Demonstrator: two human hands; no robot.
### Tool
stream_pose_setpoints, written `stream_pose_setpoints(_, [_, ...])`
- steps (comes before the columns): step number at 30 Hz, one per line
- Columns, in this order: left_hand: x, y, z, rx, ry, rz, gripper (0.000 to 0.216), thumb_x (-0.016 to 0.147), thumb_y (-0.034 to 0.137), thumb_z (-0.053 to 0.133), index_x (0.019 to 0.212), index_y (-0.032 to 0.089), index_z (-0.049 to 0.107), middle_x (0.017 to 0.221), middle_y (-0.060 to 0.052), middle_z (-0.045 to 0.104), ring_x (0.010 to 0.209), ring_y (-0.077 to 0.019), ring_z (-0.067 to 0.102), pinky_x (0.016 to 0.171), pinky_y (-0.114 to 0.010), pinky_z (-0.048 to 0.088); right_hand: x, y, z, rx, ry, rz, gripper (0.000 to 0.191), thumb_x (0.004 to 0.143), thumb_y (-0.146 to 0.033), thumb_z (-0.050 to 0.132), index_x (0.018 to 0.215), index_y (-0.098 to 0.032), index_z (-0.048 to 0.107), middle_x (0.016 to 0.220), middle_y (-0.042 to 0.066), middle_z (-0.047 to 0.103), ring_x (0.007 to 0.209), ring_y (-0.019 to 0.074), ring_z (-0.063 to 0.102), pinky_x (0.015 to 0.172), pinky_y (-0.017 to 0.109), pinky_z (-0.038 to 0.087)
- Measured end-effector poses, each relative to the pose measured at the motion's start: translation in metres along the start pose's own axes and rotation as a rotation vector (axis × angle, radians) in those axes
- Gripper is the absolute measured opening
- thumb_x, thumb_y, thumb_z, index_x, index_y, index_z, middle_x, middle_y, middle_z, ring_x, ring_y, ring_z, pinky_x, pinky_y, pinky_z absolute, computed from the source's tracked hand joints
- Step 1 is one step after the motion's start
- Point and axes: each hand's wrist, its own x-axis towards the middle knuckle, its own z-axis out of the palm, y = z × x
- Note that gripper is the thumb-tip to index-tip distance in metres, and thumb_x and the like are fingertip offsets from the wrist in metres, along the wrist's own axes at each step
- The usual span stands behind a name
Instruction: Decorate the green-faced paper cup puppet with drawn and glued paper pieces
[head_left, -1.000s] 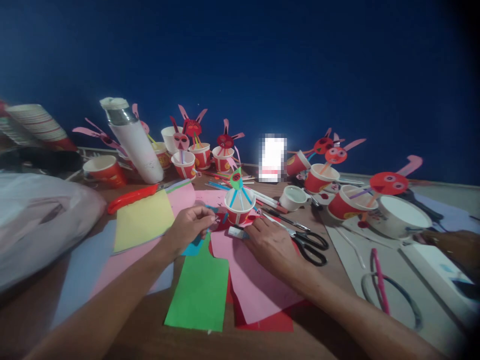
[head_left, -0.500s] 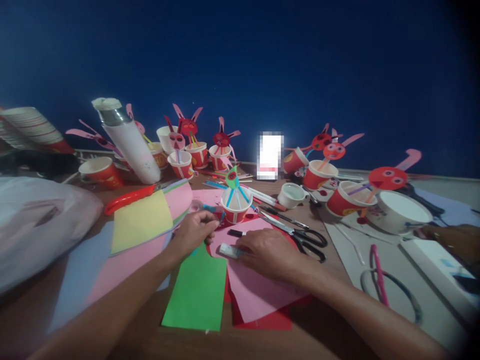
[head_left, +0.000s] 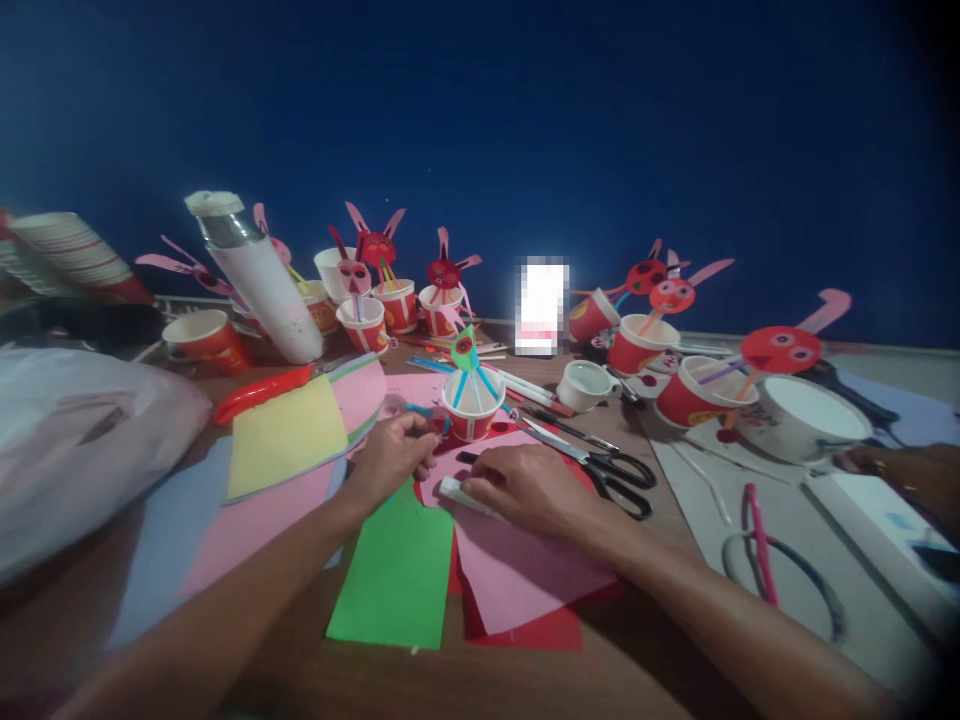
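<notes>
My left hand is closed in a pinch just left of the centre paper cup. What lies between its fingertips is too small to tell. My right hand curls over a white tube on pink paper, thumb along its side. A black pen pokes out beyond its knuckles. The red-and-white cup holds a green paper face on blue strips, with pink ears. Green paper lies below my left hand. Scissors with black handles rest right of my right hand.
Several cups with paper rabbit faces stand along the back. A white flask leans at the left, beside a plastic bag. A red cutter lies on yellow paper. Another person's hand is at the right edge.
My right hand has shifted slightly, its thumb now lying along the white tube. My left hand stays nearly in place, still pinched.
</notes>
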Motion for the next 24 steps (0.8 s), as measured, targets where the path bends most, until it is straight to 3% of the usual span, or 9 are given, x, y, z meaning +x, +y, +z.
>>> stream_pose_setpoints(10, [0.002, -0.001, 0.003, 0.023, 0.019, 0.003, 0.015, 0.071, 0.029, 0.059, 0.073, 0.017, 0.052, 0.044, 0.005, 0.057, 0.038, -0.0109, 0.054, 0.04, -0.02, 0.044, 0.005, -0.001, 0.01, -0.048, 0.049, 0.049, 0.023, 0.084, -0.032, 0.047, 0.077, -0.022, 0.066, 0.074, 0.001, 0.07, 0.064, 0.0131, 0.06, 0.052, 0.023, 0.026])
stream_pose_setpoints(24, [0.003, -0.001, 0.006, -0.025, 0.014, 0.027, 0.018, 0.071, 0.03, 0.061, 0.075, 0.016, 0.05, 0.044, 0.005, 0.056, 0.037, -0.0098, 0.052, 0.038, -0.019, 0.044, 0.005, 0.001, 0.012, -0.06, 0.056, 0.043, 0.023, 0.084, -0.032, 0.048, 0.078, -0.022, 0.067, 0.075, 0.002, 0.07, 0.063, 0.0124, 0.059, 0.053, 0.023, 0.027])
